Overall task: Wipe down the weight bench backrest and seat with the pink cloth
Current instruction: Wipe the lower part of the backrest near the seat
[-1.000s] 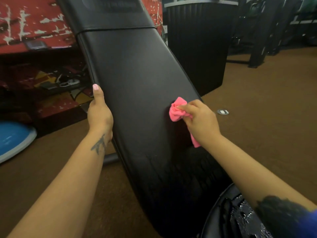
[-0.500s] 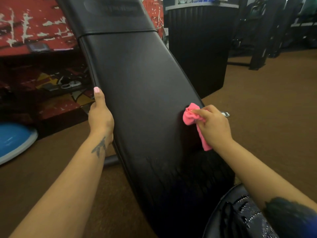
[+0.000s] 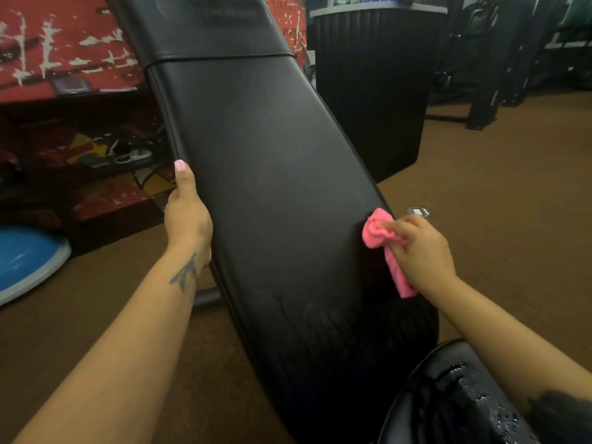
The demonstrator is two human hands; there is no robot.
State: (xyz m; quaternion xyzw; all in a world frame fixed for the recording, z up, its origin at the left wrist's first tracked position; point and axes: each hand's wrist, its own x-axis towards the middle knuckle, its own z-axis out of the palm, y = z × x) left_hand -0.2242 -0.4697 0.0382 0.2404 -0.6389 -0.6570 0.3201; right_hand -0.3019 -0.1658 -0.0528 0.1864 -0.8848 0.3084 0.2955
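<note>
At the lower right of the frame the black seat pad (image 3: pixel 448 395) shows its rounded front edge, its surface glistening with wet streaks and droplets. Just above it the long black backrest (image 3: pixel 272 193) rises tilted, its long axis running from the lower centre of the frame up toward the upper left, narrow near the seat and broadening toward the top; faint drip marks streak its lower part. The right hand (image 3: pixel 423 251), at the right of centre, has its fingers curled around the pink cloth (image 3: pixel 381 237), pinching it into a bunch that presses against the right edge of the backrest, while a loose tail of the cloth hangs down below the palm. The left hand (image 3: pixel 187 216), at left of centre, grips the left edge of the backrest, thumb lying straight up along the rim and the fingers wrapped behind out of sight. Across a seam near the top, the headrest section (image 3: pixel 211 27) carries an embossed oval label whose lettering is too dim to read. A small metal plate (image 3: pixel 418 211) lies on the brown carpet (image 3: pixel 496 193) just beyond the right hand. At the left edge sits a blue balance dome (image 3: pixel 25 261). Farther back stand a black ribbed bin (image 3: pixel 368 84) and a red, white-flecked wall (image 3: pixel 64 46).
</note>
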